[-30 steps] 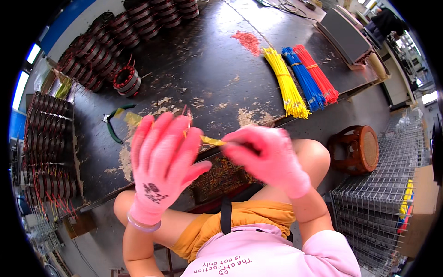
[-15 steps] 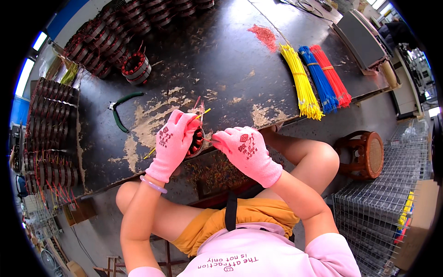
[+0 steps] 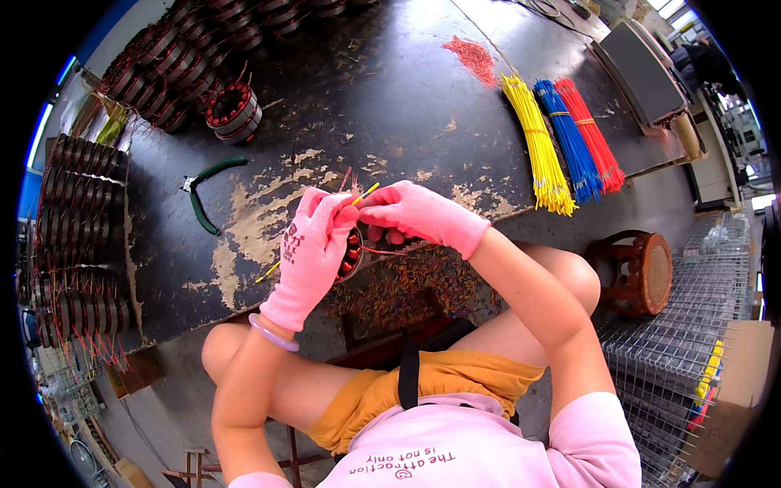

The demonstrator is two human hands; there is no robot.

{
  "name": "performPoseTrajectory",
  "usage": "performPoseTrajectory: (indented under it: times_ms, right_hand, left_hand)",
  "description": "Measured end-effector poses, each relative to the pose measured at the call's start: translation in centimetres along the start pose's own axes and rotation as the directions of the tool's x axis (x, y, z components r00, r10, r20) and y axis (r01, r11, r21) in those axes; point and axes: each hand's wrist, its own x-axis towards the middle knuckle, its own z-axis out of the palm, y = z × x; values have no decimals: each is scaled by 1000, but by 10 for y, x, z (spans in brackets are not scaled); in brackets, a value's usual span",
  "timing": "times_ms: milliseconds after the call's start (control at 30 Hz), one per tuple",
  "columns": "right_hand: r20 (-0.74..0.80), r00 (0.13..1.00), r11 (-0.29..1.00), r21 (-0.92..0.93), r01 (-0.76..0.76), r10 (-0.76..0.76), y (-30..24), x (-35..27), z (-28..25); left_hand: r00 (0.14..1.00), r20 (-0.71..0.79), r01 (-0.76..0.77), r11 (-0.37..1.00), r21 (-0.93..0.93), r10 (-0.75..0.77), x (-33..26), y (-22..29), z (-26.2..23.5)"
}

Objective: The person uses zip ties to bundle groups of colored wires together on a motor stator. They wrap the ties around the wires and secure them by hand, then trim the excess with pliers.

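My left hand (image 3: 311, 240), in a pink glove, pinches a yellow wire (image 3: 268, 272) whose short end pokes up past the fingertips. My right hand (image 3: 419, 213), gloved alike, has its thumb and forefinger closed at that same end, touching the left fingertips; its other fingers curl underneath. Just below both hands sits a motor stator (image 3: 351, 259) with red-brown windings, partly hidden by the left hand. Thin reddish lead wires (image 3: 346, 177) rise beyond the fingers, and another lead (image 3: 386, 252) sticks out to the right of the stator.
Green-handled pliers (image 3: 201, 198) lie left on the worn black table (image 3: 325, 106). Another stator (image 3: 233, 112) stands near stacked stators (image 3: 163, 69). Bundles of yellow (image 3: 540, 146), blue (image 3: 569, 138) and red (image 3: 591, 134) wires lie at right. A wooden stool (image 3: 643, 275) is beyond my knee.
My right hand has moved up and left from the lead at the stator's right side to the yellow wire's end. The left hand keeps its pinch nearly in place.
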Motion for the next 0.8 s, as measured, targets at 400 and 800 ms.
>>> performPoseTrajectory:
  times_ms: [400, 800]
  right_hand:
    - [-282, 951, 969, 170, 181, -128, 19, -33, 25]
    - [-343, 805, 870, -285, 401, -484, 11, -48, 28]
  left_hand:
    - [999, -33, 14, 1000, 4, -14, -10, -5, 6]
    - [990, 138, -46, 989, 140, 27, -3, 12, -9]
